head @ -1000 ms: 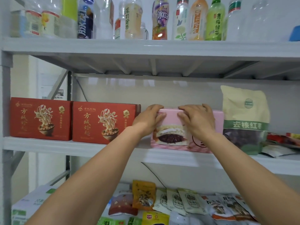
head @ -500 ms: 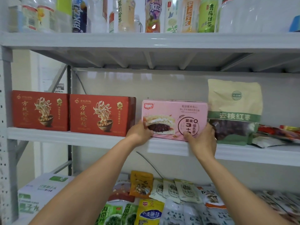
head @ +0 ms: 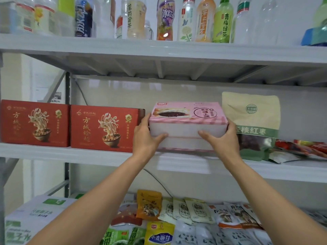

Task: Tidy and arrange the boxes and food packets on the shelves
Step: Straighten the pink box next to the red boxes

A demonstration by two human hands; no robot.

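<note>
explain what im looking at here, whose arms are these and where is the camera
There is no machine here. A person wears one camera on the head, so you see their own two arms reaching forward at a grey shelf unit. The left hand and right hand grip the ends of a pink box, its printed face turned upward, at the middle shelf. Left of it stands a red box, then a second red box. On its right is a beige and green pouch. Bottles line the top shelf, and food packets lie below.

The left hand [head: 144,138] and right hand [head: 223,140] are bare, forearms [head: 99,197] uncovered.
</note>
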